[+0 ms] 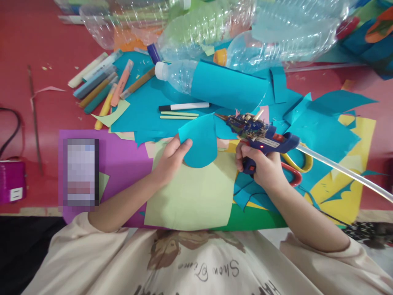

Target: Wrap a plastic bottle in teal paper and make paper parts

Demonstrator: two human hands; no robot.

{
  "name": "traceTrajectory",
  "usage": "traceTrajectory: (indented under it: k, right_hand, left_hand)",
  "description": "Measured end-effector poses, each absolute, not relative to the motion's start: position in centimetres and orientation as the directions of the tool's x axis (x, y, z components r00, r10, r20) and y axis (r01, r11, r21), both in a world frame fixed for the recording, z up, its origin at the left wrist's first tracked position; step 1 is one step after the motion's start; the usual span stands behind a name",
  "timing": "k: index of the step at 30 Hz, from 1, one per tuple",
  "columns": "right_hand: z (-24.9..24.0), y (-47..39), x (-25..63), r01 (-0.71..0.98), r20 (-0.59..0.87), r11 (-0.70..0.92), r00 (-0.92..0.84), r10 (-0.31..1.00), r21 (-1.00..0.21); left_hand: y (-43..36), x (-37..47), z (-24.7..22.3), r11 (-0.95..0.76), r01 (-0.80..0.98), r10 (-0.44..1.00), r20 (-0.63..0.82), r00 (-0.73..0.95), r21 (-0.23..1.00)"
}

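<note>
Between thumb and fingers, my left hand [172,160] pinches a blue paper piece [200,141] with a rounded lower end. My right hand [260,164] is wrapped round the handle of a dark blue hot glue gun [272,139]. A red light glows on the gun, and a long clear glue stick [346,170] sticks out of its back. Its nozzle points left, close to the top right corner of the blue piece; whether they touch I cannot tell. Pale green paper [190,200] lies beneath. Scissors [291,174] with red and yellow handles lie partly hidden behind my right hand.
A small bottle [175,76] wrapped in blue paper lies beyond my hands, near a black-and-white marker [184,106]. Large clear bottles [282,37] line the back. Several markers [98,82] lie at left, above a phone [81,172]. Blue scraps [331,131] cover the right side.
</note>
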State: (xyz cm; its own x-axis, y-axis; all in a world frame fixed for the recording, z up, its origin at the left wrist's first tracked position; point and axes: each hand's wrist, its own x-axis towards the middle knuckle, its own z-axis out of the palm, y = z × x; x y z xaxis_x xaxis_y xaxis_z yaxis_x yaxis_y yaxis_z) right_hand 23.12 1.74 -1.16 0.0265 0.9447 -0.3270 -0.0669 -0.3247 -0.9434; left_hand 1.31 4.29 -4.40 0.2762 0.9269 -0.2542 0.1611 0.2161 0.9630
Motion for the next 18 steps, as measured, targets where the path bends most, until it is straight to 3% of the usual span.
traceTrajectory:
  k: [8,14,18]
  right_hand:
    - [-1.0,1.9,23.0,-0.069,-0.318,-0.314,0.039,0.947,-0.947]
    - [-0.7,2.5,23.3,-0.051,-0.383,-0.381,0.015,0.924,-0.923]
    - [0.5,2.8,24.5,-0.154,-0.454,-0.460,-0.074,0.888,-0.875]
  left_hand:
    - [4.4,1.3,-4.2,0.311,0.029,0.909,-0.307,0.282,0.950]
    - [4.6,1.2,-4.1,0.269,0.055,0.919,-0.273,0.283,0.962]
    - [4.7,1.1,-4.1,0.184,0.168,0.947,-0.220,0.234,0.968]
